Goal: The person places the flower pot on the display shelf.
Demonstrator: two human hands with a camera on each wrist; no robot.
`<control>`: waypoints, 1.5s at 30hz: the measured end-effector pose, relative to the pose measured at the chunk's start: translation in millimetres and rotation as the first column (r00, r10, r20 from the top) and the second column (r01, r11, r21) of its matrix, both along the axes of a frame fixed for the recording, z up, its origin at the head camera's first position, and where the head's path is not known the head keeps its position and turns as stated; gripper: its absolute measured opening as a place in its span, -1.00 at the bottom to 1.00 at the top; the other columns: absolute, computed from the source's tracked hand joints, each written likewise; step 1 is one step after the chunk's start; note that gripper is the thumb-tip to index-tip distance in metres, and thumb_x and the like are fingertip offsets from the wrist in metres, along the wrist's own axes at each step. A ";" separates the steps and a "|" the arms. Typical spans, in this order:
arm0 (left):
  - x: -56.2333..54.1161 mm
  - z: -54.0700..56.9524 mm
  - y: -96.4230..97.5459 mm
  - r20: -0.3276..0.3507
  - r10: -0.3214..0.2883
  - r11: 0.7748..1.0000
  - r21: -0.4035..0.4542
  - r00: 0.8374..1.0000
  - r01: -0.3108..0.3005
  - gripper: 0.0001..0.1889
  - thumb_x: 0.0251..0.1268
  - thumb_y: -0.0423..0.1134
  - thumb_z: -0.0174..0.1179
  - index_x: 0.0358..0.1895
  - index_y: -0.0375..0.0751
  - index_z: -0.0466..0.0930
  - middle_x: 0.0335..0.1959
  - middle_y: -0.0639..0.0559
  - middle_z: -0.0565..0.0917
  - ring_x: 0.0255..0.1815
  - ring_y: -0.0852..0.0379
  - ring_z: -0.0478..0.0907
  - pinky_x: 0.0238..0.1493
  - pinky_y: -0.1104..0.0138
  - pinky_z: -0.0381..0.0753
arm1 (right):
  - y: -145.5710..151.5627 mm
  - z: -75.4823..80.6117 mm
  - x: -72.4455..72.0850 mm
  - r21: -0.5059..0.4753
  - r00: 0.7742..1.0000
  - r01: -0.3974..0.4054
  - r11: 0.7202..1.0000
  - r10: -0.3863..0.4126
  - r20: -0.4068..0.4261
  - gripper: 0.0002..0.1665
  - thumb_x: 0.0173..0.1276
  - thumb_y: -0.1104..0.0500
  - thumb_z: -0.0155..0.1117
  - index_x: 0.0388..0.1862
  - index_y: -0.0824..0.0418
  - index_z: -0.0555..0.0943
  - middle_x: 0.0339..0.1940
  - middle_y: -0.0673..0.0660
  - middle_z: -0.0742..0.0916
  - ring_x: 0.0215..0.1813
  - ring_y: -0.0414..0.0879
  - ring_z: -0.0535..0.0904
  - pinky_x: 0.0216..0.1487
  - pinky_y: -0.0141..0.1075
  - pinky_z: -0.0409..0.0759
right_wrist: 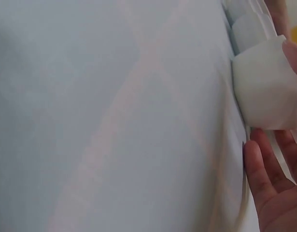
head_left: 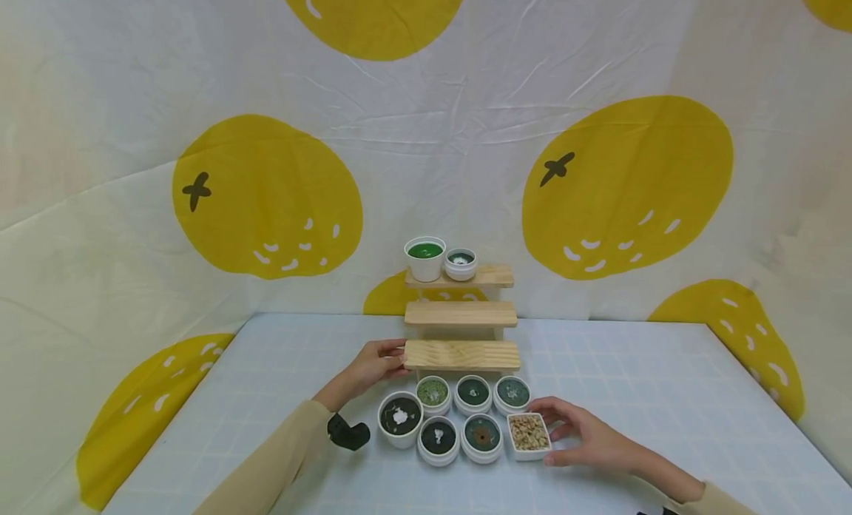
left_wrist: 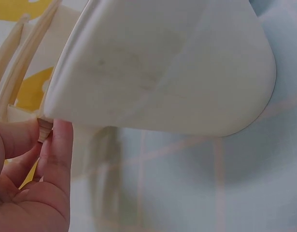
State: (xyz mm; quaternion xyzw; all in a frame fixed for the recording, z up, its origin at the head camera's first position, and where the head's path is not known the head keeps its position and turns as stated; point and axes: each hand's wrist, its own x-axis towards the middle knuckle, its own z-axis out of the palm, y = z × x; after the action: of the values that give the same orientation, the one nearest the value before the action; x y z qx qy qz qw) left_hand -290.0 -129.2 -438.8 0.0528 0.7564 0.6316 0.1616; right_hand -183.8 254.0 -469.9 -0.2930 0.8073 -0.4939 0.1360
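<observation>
A wooden three-step stand (head_left: 462, 355) stands at the table's back edge. My left hand (head_left: 378, 362) pinches the left end of its lowest board, thumb on one face and fingers on the other, as the left wrist view shows at the board's end (left_wrist: 45, 128). My right hand (head_left: 586, 435) holds a square white bowl (head_left: 529, 435) of tan chopped bits at its right side, thumb at the near corner and fingers at the far one. In the right wrist view, the bowl (right_wrist: 266, 84) lies between thumb and fingers.
Several white cups with dark or green contents, such as a larger cup (head_left: 400, 419), cluster before the stand. A tall cup (head_left: 424, 259) and a small jar (head_left: 461, 264) stand on the top board. A white cup (left_wrist: 162, 63) fills much of the left wrist view.
</observation>
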 end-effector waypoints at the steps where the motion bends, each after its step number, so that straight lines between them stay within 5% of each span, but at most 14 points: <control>1: -0.1 -0.1 0.1 -0.001 -0.004 1.000 0.004 1.000 0.004 -0.52 0.39 -0.50 0.00 0.34 -0.56 0.24 0.05 -0.37 0.49 -0.28 0.19 0.61 0.00 0.18 0.72 | -0.5 0.4 0.3 -0.002 1.000 -0.002 1.000 0.002 0.003 -0.26 0.21 0.16 0.40 0.33 0.26 0.33 0.21 0.25 0.52 0.08 -0.37 0.47 0.01 -0.40 0.64; 12: -2.4 2.0 3.9 -0.002 -0.001 1.000 0.008 1.000 0.001 -0.53 0.38 -0.51 0.01 0.33 -0.55 0.25 0.03 -0.34 0.49 -0.30 0.19 0.61 -0.03 0.22 0.73 | -2.8 0.3 0.8 0.008 0.999 0.048 0.999 -0.048 0.004 -0.27 0.16 0.13 0.45 0.29 0.20 0.39 0.14 0.12 0.58 0.03 -0.36 0.48 -0.04 -0.43 0.64; 33: 0.5 6.1 3.6 0.010 0.031 0.998 -0.050 0.999 -0.031 -0.54 0.38 -0.47 0.03 0.33 -0.47 0.30 0.06 -0.32 0.52 -0.26 0.16 0.64 -0.04 0.23 0.73 | -8.5 -1.0 -2.0 -0.072 1.000 0.013 0.997 -0.011 0.022 -0.29 0.15 0.21 0.44 0.24 0.34 0.38 0.14 0.27 0.55 0.09 -0.39 0.48 0.03 -0.44 0.64; 45: 0.4 3.1 -0.8 -0.005 -0.013 0.999 -0.043 1.000 0.012 -0.53 0.40 -0.46 0.01 0.34 -0.53 0.25 0.08 -0.36 0.49 -0.25 0.18 0.64 -0.01 0.23 0.72 | -10.2 -2.2 0.9 -0.065 0.998 0.034 0.997 -0.030 0.058 -0.28 0.13 0.19 0.46 0.23 0.36 0.38 0.14 0.31 0.54 0.06 -0.38 0.50 0.02 -0.45 0.65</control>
State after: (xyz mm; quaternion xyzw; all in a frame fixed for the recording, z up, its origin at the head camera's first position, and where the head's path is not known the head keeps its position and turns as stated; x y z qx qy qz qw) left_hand -289.6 -130.0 -435.7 0.0558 0.7699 0.6141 0.1645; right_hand -182.8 243.8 -472.1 -0.2700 0.7911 -0.5304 0.1414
